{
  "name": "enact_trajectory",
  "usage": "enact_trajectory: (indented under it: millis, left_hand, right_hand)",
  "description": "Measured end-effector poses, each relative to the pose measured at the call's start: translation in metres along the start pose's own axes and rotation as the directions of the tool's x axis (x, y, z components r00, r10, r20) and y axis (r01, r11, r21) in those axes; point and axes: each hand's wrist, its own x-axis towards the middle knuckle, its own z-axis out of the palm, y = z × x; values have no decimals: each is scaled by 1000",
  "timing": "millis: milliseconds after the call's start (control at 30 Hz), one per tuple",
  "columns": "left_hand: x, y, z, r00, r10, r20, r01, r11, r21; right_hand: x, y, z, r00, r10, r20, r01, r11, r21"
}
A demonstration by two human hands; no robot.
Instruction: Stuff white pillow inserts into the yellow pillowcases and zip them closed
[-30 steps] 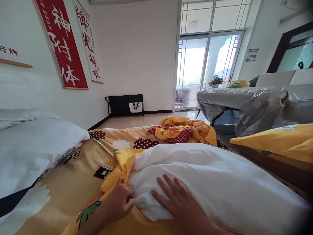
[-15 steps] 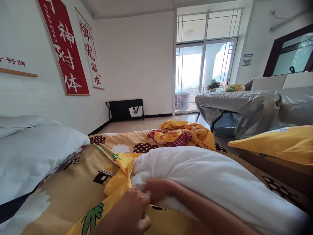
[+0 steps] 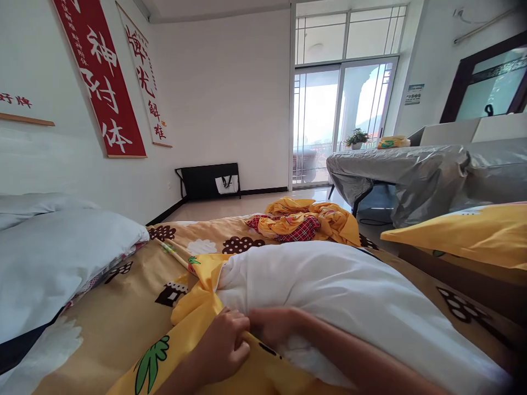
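A white pillow (image 3: 349, 296) lies on the bed in front of me, part of it inside a yellow patterned pillowcase (image 3: 197, 312). My left hand (image 3: 224, 348) is closed on the yellow pillowcase edge at the pillow's near corner. My right hand (image 3: 274, 326) is curled right beside it, gripping the pillow's white corner where the cloth meets it. The two hands touch each other.
The bed has a tan cartoon-print sheet (image 3: 123, 312). A white-grey pillow (image 3: 53, 258) lies at the left. A crumpled yellow and red cloth (image 3: 304, 222) sits at the bed's far end. A yellow pillow (image 3: 465, 236) and a grey covered table (image 3: 411, 170) are at the right.
My right hand, flat on the pillow a second ago, has curled and closed on the pillow's corner beside my left hand. The left hand has shifted its hold along the pillowcase edge.
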Motion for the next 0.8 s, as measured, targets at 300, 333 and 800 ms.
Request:
enact_trajectory:
  millis: [300, 333, 800]
  left_hand:
    - [-2, -33, 24, 994, 27, 102, -15, 993, -118]
    - [-2, -32, 23, 995, 28, 94, -18, 995, -103]
    - [10, 64, -9, 956, 293, -4, -290, 947, 135]
  right_hand:
    - [-101, -28, 21, 943, 82, -324, -242, 833, -497]
    - [-103, -24, 24, 937, 94, -337, -273, 799, -535]
    - [-22, -15, -27, 973, 32, -228, -93, 961, -262]
